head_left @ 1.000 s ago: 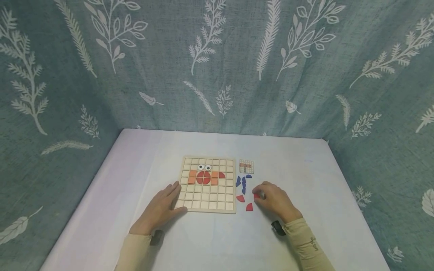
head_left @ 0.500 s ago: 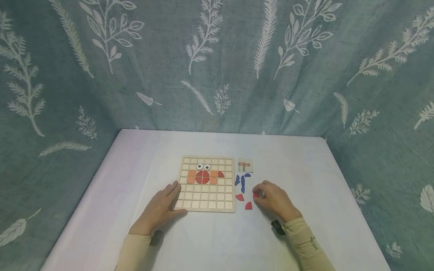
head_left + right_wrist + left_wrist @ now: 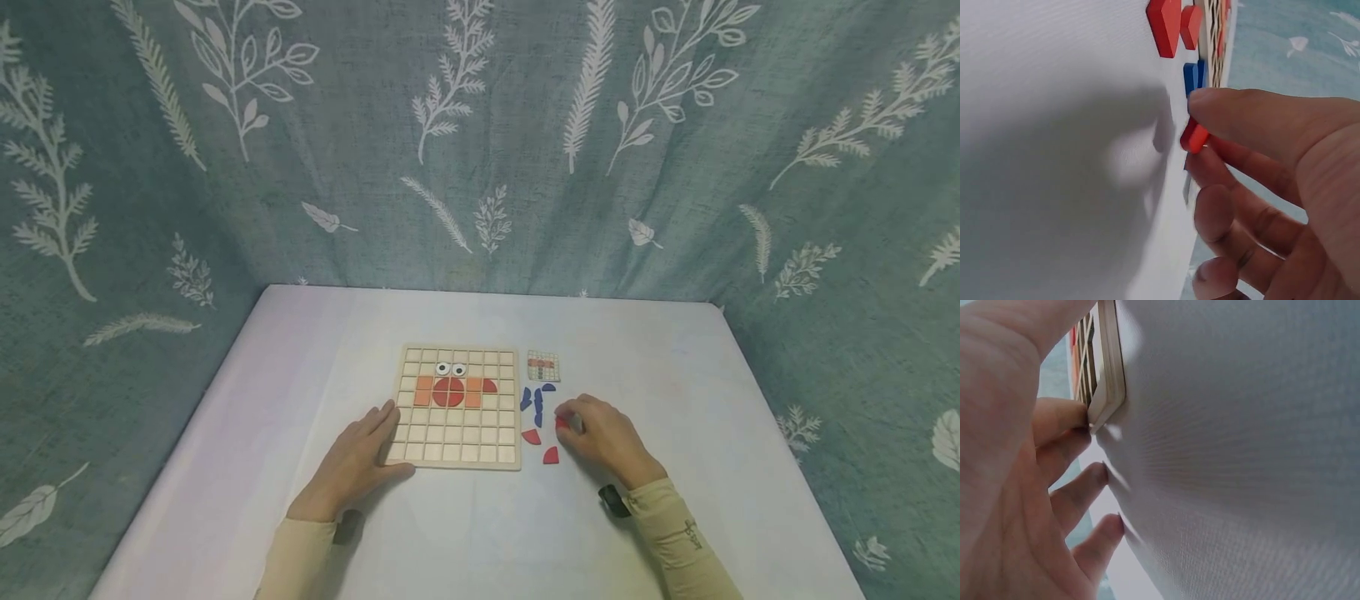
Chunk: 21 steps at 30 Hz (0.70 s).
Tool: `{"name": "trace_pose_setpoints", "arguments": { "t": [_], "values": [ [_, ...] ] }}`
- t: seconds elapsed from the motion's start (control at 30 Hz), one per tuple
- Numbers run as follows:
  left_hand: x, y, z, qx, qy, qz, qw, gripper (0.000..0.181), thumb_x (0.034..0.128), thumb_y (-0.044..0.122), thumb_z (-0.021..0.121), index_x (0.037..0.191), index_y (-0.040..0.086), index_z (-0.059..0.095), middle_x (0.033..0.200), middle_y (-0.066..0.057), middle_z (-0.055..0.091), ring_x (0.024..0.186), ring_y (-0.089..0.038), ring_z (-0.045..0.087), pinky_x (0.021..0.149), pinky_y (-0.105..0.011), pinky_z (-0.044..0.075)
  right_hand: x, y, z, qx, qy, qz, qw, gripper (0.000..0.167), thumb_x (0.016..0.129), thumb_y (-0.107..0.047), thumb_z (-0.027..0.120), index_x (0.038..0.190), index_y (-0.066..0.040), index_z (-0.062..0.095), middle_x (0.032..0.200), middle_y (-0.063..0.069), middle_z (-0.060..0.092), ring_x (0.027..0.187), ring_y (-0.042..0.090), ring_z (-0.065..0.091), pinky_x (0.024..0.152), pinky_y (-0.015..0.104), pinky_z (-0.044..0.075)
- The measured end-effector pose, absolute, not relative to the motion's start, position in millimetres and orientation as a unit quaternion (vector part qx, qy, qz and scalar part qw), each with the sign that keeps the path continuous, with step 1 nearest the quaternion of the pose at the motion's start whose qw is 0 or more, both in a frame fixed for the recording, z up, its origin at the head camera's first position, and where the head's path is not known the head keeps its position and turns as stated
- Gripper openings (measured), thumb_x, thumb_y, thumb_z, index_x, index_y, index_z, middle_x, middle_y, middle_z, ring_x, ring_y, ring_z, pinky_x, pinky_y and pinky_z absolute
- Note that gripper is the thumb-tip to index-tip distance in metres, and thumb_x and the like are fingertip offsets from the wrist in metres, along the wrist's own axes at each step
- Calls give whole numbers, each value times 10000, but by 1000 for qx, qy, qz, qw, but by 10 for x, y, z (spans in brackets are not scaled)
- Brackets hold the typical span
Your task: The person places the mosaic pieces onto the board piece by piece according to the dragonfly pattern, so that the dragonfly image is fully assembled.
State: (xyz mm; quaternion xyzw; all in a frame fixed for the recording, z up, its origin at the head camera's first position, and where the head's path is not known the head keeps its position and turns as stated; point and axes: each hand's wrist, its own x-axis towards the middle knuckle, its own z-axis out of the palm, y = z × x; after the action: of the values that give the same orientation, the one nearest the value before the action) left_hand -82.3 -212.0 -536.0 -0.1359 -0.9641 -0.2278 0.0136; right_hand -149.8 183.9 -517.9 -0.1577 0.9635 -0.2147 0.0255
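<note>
The held red piece (image 3: 1195, 140) is over the worktop (image 3: 480, 533), right of the board (image 3: 455, 433). An off-centre pinch may drop it; a low sweep may scatter the blue pieces (image 3: 538, 407). Right hand (image 3: 602, 432): grip nearly closed, pinching the red piece. Left hand (image 3: 356, 458): grip spread, touching the board's edge.

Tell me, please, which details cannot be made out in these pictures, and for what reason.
Red piece: full outline partly covered by the right grip, head and right wrist views.
Grid board: part of its left side covered by the left grip, head view; cut off by the top edge, left wrist view.
Small card: fine print too small, head view.
Sleeve marking: too small to read, head view.
</note>
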Motion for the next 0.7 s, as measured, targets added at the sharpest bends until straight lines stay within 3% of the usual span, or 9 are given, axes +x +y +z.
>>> {"name": "trace_pose_setpoints", "arguments": {
  "t": [0.33,0.7],
  "values": [
    [-831,-2116,-5364,-134,-965,-225,13,942,823,433,833,1527,-19,402,1607,-168,352,1453,-423,343,1197,-565,289,-1535,1669,-5124,-205,949,-237,-29,315,824,-214,862,1120,-180,762,959,-62,670,768,96,550,656,230,532],
    [-813,-2123,-5357,-135,-965,-224,16,937,817,437,837,1518,-22,417,1597,-174,368,1445,-429,355,1188,-567,305,-1663,1386,-5095,-231,938,-253,-56,321,845,-217,850,1143,-159,745,986,-25,694,725,112,541,614,246,500]
  ]
}}
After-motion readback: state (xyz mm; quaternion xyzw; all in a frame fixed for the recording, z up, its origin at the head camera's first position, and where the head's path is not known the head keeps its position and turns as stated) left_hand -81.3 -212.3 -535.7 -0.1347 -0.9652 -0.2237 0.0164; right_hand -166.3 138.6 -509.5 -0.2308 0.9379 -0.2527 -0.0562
